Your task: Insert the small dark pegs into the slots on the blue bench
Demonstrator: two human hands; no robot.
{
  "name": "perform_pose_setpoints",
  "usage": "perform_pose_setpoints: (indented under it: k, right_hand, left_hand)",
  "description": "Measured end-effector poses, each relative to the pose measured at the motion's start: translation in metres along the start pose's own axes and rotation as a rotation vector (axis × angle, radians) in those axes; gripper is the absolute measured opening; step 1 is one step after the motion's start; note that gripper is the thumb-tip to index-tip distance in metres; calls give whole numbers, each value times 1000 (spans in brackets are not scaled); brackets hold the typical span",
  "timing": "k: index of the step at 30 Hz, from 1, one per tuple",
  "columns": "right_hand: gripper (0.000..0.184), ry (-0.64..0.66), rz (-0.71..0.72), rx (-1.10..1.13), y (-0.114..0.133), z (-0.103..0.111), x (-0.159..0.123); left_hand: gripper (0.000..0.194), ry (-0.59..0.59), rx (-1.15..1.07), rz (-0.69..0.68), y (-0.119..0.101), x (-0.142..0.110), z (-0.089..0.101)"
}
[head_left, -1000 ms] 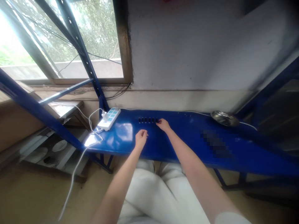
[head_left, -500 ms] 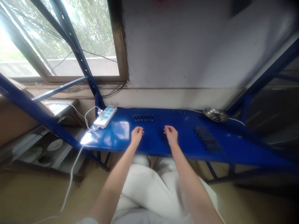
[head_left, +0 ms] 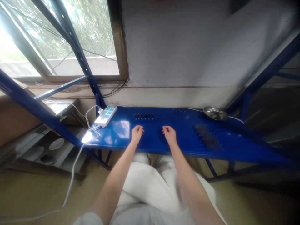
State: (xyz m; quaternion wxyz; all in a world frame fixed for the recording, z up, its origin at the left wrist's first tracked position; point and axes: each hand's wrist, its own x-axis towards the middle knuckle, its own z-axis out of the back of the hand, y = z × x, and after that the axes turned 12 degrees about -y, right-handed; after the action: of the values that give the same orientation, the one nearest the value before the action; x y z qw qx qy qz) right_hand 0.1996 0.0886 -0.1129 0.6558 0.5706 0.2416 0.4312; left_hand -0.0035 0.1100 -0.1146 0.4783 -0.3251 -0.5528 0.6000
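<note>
My left hand [head_left: 137, 134] is over the front half of the blue table [head_left: 150, 137], its fingers curled in and closed, with nothing visible in them. Across a gap to the right, my right hand [head_left: 169, 134] mirrors it, fingers bent and drawn together around nothing that shows. Just beyond my left hand stands a row of several small black pieces [head_left: 145, 116] with light lower ends, too small to name. Neither hand touches them. Tiny bits [head_left: 180, 110] lie near the table's back edge.
A white power strip [head_left: 106, 116] with a plugged-in cable sits at the left end. On the right are a shiny metal bowl [head_left: 215, 113] and a dark pixelated object [head_left: 207, 137]. Blue frame posts [head_left: 81, 57] rise at the sides. A white cord [head_left: 73, 170] hangs at the left.
My right hand has shifted slightly left, toward my left hand. My left hand stays almost where it was. The small black pieces have not moved on the table.
</note>
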Motion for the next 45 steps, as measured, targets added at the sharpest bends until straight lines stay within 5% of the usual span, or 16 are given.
perform_pose_setpoints:
  k: [29, 40, 45]
  right_hand:
    - [26, 29, 33, -53, 2, -2, 0]
    - [47, 139, 128, -311, 24, -63, 48]
    - [38, 171, 140, -625, 23, -86, 69]
  left_hand:
    - [23, 9, 7, -3, 3, 1, 1]
    - [22, -2, -13, -10, 5, 3, -1]
    - [22, -5, -7, -25, 3, 2, -1]
